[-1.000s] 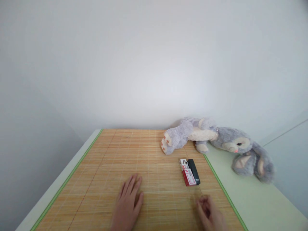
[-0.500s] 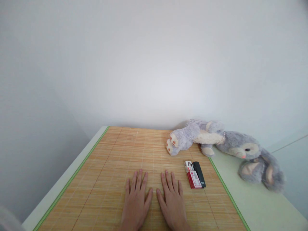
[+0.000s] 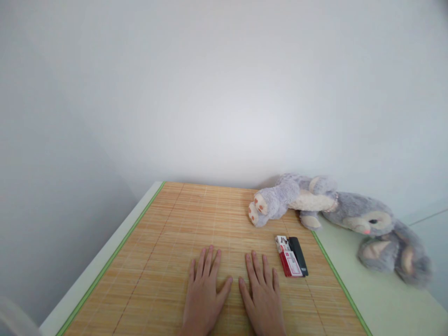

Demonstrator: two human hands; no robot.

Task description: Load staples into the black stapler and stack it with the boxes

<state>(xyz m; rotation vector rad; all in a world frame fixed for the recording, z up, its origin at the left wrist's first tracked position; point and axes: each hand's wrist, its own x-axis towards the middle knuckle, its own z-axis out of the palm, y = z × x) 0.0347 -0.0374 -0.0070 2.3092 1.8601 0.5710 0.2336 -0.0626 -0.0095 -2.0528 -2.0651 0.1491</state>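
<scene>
The left hand (image 3: pixel 204 301) and right hand (image 3: pixel 263 301) lie on the mat (image 3: pixel 203 217), fingers (image 3: pixel 209 262) spread flat; right of the right hand's fingers is the stapler (image 3: pixel 298 257) (red-and-white boxes (image 3: pixel 293 264) beside it)

Left hand (image 3: pixel 205 294) and right hand (image 3: pixel 263 296) lie flat on the mat (image 3: pixel 168 256).

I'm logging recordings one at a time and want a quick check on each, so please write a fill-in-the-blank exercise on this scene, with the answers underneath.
1. The left hand and the right hand lie palm ____ on the bamboo mat.
2. The hand nearer the dark stapler is the ____ one.
3. The mat's edging is coloured ____.
4. The plush rabbit has its feet toward the picture's ____ side.

Missing words: down; right; green; left.
</scene>
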